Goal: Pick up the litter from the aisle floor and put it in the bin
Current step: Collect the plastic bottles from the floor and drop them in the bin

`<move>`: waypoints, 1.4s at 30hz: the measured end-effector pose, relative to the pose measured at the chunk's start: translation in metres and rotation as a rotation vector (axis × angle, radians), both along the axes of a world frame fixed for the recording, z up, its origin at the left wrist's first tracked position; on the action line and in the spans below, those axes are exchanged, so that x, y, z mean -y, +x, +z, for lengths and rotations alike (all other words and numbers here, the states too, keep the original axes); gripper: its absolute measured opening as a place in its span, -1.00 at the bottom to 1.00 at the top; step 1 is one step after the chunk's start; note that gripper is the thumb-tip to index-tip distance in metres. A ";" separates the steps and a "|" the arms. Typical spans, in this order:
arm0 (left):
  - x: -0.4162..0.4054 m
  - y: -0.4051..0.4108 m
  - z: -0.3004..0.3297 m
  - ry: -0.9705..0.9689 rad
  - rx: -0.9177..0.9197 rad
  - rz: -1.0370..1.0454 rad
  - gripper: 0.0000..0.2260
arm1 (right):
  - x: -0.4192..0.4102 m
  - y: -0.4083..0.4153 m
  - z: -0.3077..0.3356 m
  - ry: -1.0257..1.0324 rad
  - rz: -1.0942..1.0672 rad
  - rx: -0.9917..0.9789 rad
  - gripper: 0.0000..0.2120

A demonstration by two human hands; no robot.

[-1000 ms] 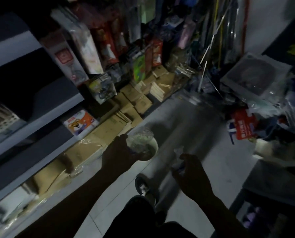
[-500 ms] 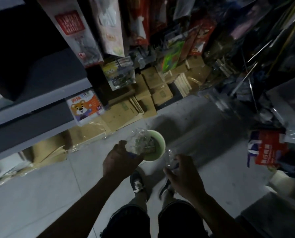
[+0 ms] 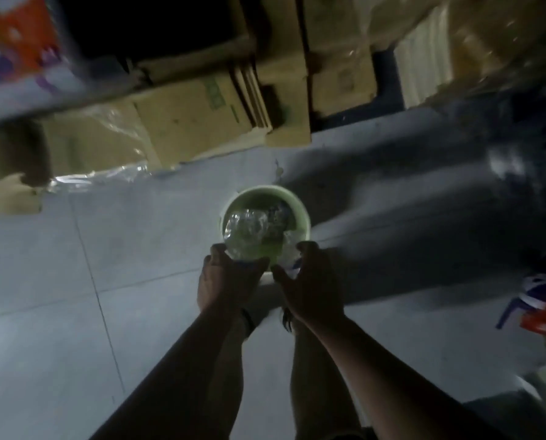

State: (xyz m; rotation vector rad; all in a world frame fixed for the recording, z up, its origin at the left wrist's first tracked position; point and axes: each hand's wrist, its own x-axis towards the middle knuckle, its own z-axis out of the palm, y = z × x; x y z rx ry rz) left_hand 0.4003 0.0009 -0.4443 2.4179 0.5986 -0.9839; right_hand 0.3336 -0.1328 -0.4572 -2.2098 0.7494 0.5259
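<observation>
Dim aisle, seen from above thru my head cam. My left hand [image 3: 230,281] was at the near rim of a small round pale-green bin [image 3: 298,211], fingers curled round a crinkled clear plastic wrapper [image 3: 244,231]; the glossy, crumpled film sat over the bin's mouth, partly inside it. My right hand [image 3: 310,290] was just beside it, thumb and fingers spread in a loose cup, w/ a bit of clear film [image 3: 289,257] between them at the rim. Couldn't tell whether that hand was pinching it or only touching. Inside the bin, more crumpled stuff, dark and blurred, unclear what.

The bin stood on smooth grey floor tiles [image 3: 90,281] w/ thin grout lines. Both bare forearms reached in from the bottom edge; my shoes [image 3: 286,319] showed betw. them, mostly hidden.

Along the top, flattened brown cardboard boxes [image 3: 186,122] were stacked on edge, matte, some wrapped in shiny clear plastic sheeting [image 3: 113,147] that spilled onto the floor. Top left, a blurred orange-and-white pack [image 3: 20,46]. At right, a red-and-white packet [image 3: 545,315] lay on the floor, well apart from the bin. Broad dark shadows crossed the tiles at right.
</observation>
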 end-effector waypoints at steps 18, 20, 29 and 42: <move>-0.016 -0.001 -0.073 0.044 -0.121 -0.280 -0.51 | 0.006 0.004 -0.080 0.014 0.205 -0.214 -0.39; -0.020 0.002 -0.038 0.061 -0.106 -0.341 -0.54 | 0.005 0.004 -0.050 -0.012 0.231 -0.225 -0.38; -0.026 0.021 0.152 0.075 0.093 -0.463 -0.58 | 0.009 0.029 0.128 -0.035 0.399 -0.076 -0.40; -0.056 -0.045 0.368 0.193 0.321 -0.281 -0.54 | 0.002 0.032 0.354 0.016 0.680 0.164 -0.50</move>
